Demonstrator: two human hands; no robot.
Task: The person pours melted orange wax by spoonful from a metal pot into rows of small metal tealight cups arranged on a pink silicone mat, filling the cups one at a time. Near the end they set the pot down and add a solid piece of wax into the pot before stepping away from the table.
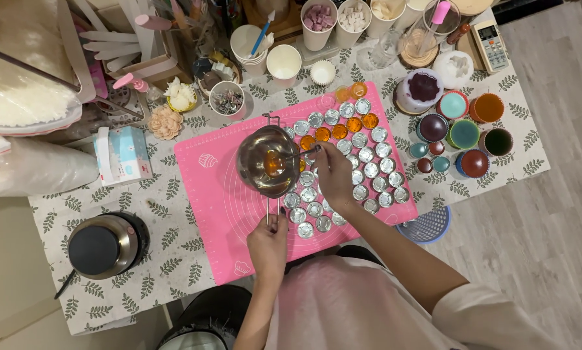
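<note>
From the head camera, the left hand is closed around the long handle of a small steel pouring pot, holding it out over the pink silicone mat so that the amber liquid in its bowl hangs above the mat and not the patterned tablecloth; any drip would, I judge, land where it wipes off. The right hand pinches a thin stirring stick between thumb and fingertips, its far end dipping over the pot's rim into the liquid, apparently to stir or guide it. The pot sits at the left edge of a block of small round foil cups packed in rows across the mat's right half, touching or nearly so, which keeps each within a short reach of the spout. About six cups near the mat's far edge hold orange fill; some thirty others look empty, though the hand and pot hide several, so the count is rough. Beyond the mat's right edge stand about ten coloured silicone cups, set apart from the foil ones. Near the table's front left corner sits one round electric heater, well apart from the pouring. At the far edge stand about six white paper cups, and one blue basket shows below the right front edge.
</note>
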